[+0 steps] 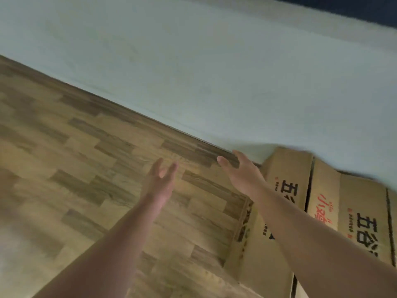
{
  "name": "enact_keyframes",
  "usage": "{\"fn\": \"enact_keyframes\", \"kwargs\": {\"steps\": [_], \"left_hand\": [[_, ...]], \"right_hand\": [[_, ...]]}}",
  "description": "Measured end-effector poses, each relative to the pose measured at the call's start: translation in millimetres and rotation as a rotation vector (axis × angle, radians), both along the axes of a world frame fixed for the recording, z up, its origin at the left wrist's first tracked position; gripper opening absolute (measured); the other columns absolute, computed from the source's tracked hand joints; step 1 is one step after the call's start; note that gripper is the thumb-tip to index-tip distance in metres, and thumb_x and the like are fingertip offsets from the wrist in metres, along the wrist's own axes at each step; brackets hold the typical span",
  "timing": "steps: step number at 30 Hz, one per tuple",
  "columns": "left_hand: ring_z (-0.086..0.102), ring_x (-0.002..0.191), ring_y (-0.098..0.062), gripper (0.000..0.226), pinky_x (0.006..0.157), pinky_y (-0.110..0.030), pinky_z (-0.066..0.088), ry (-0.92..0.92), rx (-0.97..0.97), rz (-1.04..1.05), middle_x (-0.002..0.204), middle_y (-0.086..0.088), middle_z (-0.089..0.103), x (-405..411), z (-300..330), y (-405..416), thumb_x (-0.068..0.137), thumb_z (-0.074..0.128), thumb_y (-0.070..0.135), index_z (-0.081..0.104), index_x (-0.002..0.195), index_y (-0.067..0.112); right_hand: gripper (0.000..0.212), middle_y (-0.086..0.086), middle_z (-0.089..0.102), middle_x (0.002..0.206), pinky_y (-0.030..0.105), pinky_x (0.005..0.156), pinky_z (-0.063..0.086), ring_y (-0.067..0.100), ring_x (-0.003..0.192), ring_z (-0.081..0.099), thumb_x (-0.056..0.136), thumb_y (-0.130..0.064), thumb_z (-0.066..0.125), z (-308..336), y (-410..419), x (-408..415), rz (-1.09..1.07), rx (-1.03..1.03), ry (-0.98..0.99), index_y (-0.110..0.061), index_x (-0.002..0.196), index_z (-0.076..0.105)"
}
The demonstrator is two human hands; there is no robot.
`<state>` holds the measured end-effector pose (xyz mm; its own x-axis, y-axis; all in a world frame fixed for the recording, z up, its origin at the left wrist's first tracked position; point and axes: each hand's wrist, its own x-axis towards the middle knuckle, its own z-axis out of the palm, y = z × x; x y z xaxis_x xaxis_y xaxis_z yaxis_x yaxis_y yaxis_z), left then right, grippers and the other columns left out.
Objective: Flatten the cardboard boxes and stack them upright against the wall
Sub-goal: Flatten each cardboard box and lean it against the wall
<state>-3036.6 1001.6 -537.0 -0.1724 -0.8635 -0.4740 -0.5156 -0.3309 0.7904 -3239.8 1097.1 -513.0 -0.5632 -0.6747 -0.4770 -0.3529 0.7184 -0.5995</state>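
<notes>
Two bare forearms reach forward over a wood-pattern floor (86, 147) toward a pale wall (193, 72), seen from a tilted head-worn camera. The left hand (159, 181) is held in the air above the floor, palm turned inward, its fingers (173, 168) straight and slightly spread, holding nothing. The right hand (242, 171) is just to its right, also open, with the thumb (222, 161) stretched out to the left and the other fingers extended toward the line where floor and wall meet; it grips nothing. Whether its fingertips touch the floor or the wall cannot be told through the motion blur.

The flattened cardboard boxes (324, 190) lie at the right of the scene, their far edge against the base of the wall and their printed faces turned toward the camera. Black and red printed characters run across the brown panels, and dark creases separate one panel from the next. A raw corrugated edge (243, 229) shows on the left side of the pile, near the right forearm (311, 237), which crosses in front of the cardboard. Whether the boxes stand fully upright or lean at an angle cannot be judged from this slanted view. A dark strip (343, 5) fills the far right corner above the wall.
</notes>
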Motion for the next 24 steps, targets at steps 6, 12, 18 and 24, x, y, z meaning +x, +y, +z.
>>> {"fn": "enact_keyframes", "kwargs": {"steps": [6,12,18,24], "left_hand": [[0.052,0.14,-0.031,0.064,0.109,-0.032,0.039,-0.11,-0.086,0.141,0.153,-0.009,0.055,182,16,-78,0.102,0.052,0.055,0.048,0.155,0.02],[0.062,0.124,-0.029,0.062,0.102,-0.034,0.048,-0.036,-0.053,0.383,0.141,-0.008,0.062,419,37,-110,0.1,0.054,0.055,0.055,0.146,0.014],[0.058,0.132,-0.033,0.066,0.105,-0.039,0.047,-0.093,-0.06,0.544,0.146,-0.012,0.061,609,59,-140,0.101,0.05,0.06,0.054,0.15,0.016],[0.057,0.133,-0.029,0.066,0.106,-0.042,0.046,-0.101,-0.066,0.657,0.144,-0.008,0.062,739,68,-193,0.101,0.049,0.06,0.055,0.149,0.016]], "right_hand": [[0.087,0.0,0.053,0.155,0.039,0.097,0.051,0.026,0.129,0.06,0.092,-0.082,0.046,19,-103,172,0.131,-0.031,-0.067,-0.033,0.163,0.035],[0.081,0.004,0.039,0.167,0.04,0.107,0.042,0.033,0.147,0.045,0.097,-0.075,0.044,21,-187,394,0.31,-0.001,-0.1,-0.028,0.163,0.037],[0.075,0.009,0.044,0.164,0.046,0.117,0.038,0.034,0.147,0.045,0.101,-0.069,0.045,36,-270,567,0.432,0.028,-0.13,-0.02,0.157,0.049],[0.067,0.011,0.059,0.147,0.04,0.105,0.043,0.034,0.134,0.055,0.105,-0.064,0.044,47,-355,704,0.589,0.03,-0.187,-0.012,0.145,0.06]]}}
